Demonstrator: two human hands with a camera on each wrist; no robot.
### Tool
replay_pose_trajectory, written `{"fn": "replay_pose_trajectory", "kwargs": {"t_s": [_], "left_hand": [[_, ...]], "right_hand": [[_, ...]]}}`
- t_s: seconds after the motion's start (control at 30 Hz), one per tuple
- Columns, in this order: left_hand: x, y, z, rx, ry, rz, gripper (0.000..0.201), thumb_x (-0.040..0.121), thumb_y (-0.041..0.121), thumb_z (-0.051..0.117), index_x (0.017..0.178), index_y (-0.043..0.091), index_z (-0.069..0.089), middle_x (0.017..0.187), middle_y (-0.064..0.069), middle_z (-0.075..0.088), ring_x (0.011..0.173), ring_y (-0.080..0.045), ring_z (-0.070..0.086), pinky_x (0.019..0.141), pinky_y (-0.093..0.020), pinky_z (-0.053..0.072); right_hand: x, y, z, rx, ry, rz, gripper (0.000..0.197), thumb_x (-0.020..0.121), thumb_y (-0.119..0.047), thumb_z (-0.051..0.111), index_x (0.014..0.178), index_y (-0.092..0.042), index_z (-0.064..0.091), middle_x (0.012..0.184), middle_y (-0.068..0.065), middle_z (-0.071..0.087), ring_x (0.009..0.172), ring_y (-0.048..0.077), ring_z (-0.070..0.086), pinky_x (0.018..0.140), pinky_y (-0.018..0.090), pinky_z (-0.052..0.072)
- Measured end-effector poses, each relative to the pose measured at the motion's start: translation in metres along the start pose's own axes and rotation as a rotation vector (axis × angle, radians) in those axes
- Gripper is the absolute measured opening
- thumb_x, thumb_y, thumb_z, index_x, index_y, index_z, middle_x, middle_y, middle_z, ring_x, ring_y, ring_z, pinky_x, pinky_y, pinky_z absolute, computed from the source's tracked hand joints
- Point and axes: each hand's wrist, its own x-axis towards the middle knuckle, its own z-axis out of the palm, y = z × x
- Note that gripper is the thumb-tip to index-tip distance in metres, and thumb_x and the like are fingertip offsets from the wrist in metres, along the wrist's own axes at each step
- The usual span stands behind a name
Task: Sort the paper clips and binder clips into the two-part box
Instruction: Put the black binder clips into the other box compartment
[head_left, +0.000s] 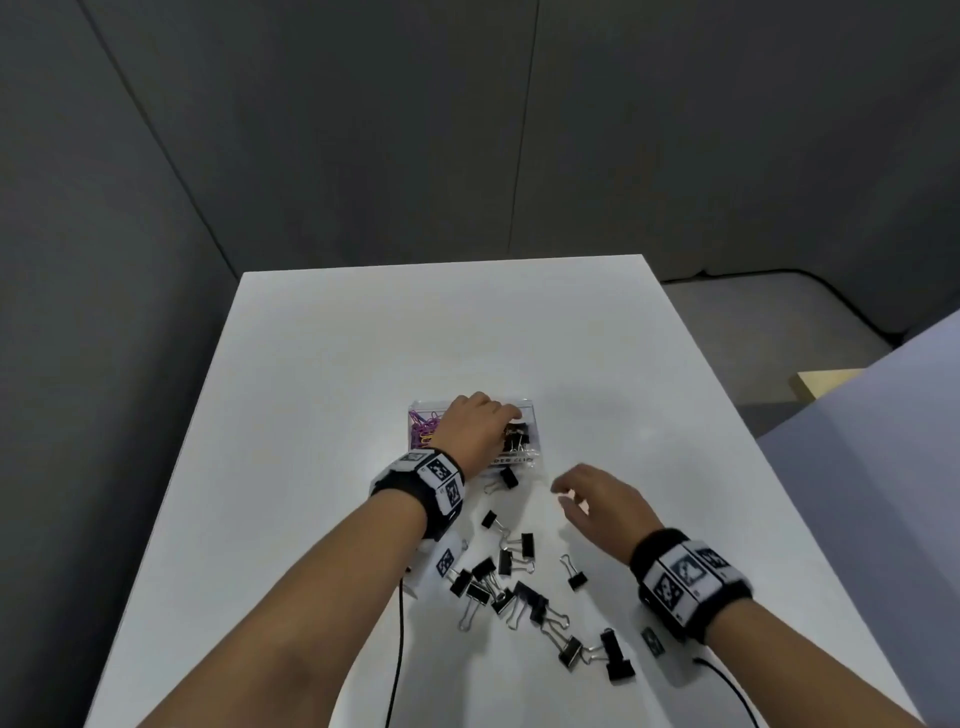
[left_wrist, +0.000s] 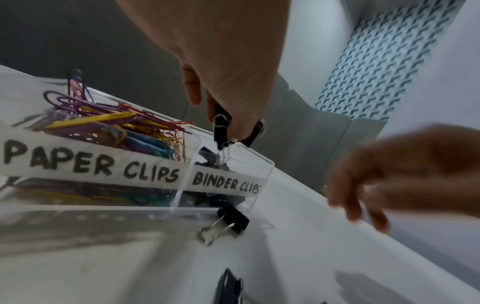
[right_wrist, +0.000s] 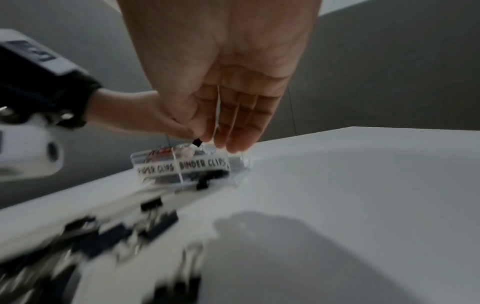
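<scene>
A clear two-part box stands mid-table, labelled PAPER CLIPS and BINDER CLIPS on its front wall. Coloured paper clips fill the left part; black binder clips lie in the right part. My left hand hovers over the right part and pinches black binder clips just above it. My right hand hangs over the table to the right of the box, fingers relaxed and empty. Several loose binder clips are scattered between my forearms, and one lies against the box's front.
The white table ends at a far edge near grey walls. Bare tabletop lies behind and to both sides of the box. Cables trail from both wrist cameras across the near tabletop. A second pale surface stands to the right.
</scene>
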Motion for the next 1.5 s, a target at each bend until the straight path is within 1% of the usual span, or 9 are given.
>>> {"fn": "replay_pose_trajectory", "kwargs": {"t_s": [0.13,0.3,0.4,0.5,0.7,0.93,1.17,1.33,1.5], "left_hand": [[-0.014,0.004,0.007,-0.006,0.010,0.070,0.046,0.093,0.012,0.046,0.138,0.018,0.042,0.147,-0.004,0.041,0.133,-0.025,0.040,0.107,-0.038,0.032],[-0.066,0.006,0.027,-0.067,0.045,0.260,0.036,0.085,0.020,0.059,0.121,0.014,0.059,0.123,-0.008,0.061,0.103,-0.026,0.063,0.081,-0.036,0.051],[-0.103,0.008,0.042,-0.034,-0.231,0.124,0.059,0.088,0.049,0.051,0.139,0.022,0.038,0.140,-0.002,0.042,0.119,-0.021,0.050,0.093,-0.034,0.044],[-0.127,0.011,0.053,-0.053,-0.343,-0.022,0.079,0.080,0.059,0.056,0.145,0.026,0.025,0.146,-0.001,0.030,0.129,-0.022,0.037,0.097,-0.037,0.044],[-0.124,0.025,0.062,-0.230,-0.281,-0.201,0.066,0.086,0.036,0.061,0.143,0.024,0.030,0.141,-0.005,0.033,0.126,-0.024,0.037,0.096,-0.036,0.047],[-0.112,0.029,0.063,-0.263,-0.252,-0.282,0.031,0.088,0.022,0.055,0.118,0.013,0.052,0.125,-0.008,0.045,0.116,-0.027,0.041,0.093,-0.034,0.045],[-0.111,0.031,0.060,-0.260,-0.229,-0.274,0.033,0.084,0.030,0.056,0.109,0.010,0.048,0.117,-0.007,0.045,0.106,-0.023,0.042,0.083,-0.032,0.045],[-0.104,0.024,0.044,-0.361,-0.134,-0.348,0.023,0.084,0.026,0.056,0.102,0.015,0.046,0.099,-0.003,0.052,0.086,-0.017,0.046,0.071,-0.028,0.040],[-0.108,0.009,0.034,-0.467,-0.122,-0.403,0.040,0.093,0.010,0.042,0.132,0.017,0.039,0.087,-0.011,0.062,0.070,-0.023,0.053,0.056,-0.028,0.038]], "right_hand": [[-0.041,0.014,0.011,-0.109,-0.218,-0.058,0.037,0.095,-0.033,0.045,0.130,-0.024,0.048,0.136,-0.007,0.048,0.122,0.012,0.046,0.095,0.024,0.040],[-0.082,0.021,0.023,-0.225,-0.386,-0.102,0.083,0.079,-0.056,0.059,0.146,-0.027,0.020,0.151,-0.002,0.025,0.129,0.019,0.038,0.104,0.030,0.035],[-0.099,0.021,0.028,-0.189,-0.440,-0.024,0.096,0.075,-0.051,0.065,0.149,-0.030,0.008,0.150,-0.002,0.019,0.126,0.020,0.041,0.097,0.030,0.041],[-0.097,0.017,0.034,-0.078,-0.439,0.071,0.098,0.076,-0.044,0.069,0.149,-0.028,0.005,0.148,0.000,0.018,0.116,0.022,0.050,0.090,0.031,0.046],[-0.057,0.000,0.042,0.075,-0.333,0.184,0.074,0.084,-0.027,0.065,0.144,-0.014,0.023,0.139,0.008,0.026,0.106,0.028,0.057,0.089,0.031,0.047],[-0.028,-0.015,0.049,-0.004,-0.276,0.269,0.021,0.085,-0.014,0.054,0.104,-0.008,0.046,0.114,0.012,0.042,0.082,0.024,0.043,0.076,0.034,0.042],[-0.024,-0.023,0.053,-0.112,-0.241,0.267,0.031,0.083,-0.009,0.051,0.112,-0.006,0.041,0.120,0.013,0.040,0.105,0.033,0.049,0.072,0.033,0.036],[-0.016,-0.017,0.041,0.004,-0.176,0.268,0.013,0.085,-0.002,0.042,0.091,-0.012,0.035,0.094,0.007,0.043,0.083,0.023,0.043,0.070,0.030,0.032],[-0.014,-0.011,0.034,0.199,-0.117,0.282,0.026,0.082,0.007,0.038,0.094,-0.016,0.037,0.090,0.003,0.043,0.079,0.022,0.043,0.060,0.027,0.031]]}}
